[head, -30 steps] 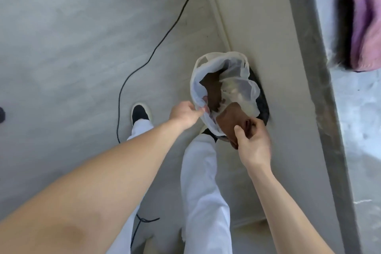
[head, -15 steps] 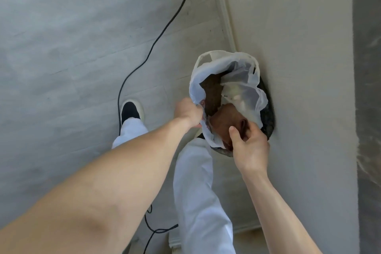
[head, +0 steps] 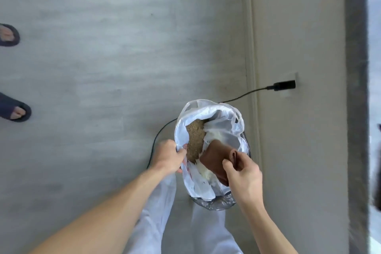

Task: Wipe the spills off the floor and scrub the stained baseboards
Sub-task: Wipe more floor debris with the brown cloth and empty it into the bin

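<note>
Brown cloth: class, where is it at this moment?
Head view, lower right of centre: the brown cloth is pinched by the right hand over the white plastic bag, beside the baseboard.

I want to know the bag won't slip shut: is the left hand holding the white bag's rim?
Yes, the left hand grips the rim of the white bag, while the right hand holds the brown cloth.

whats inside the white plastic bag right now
Inside the white plastic bag, a tan, grainy-looking piece shows, and a brown cloth pinched by the right hand. The left hand grips the rim. Anything beneath them is covered.
</note>
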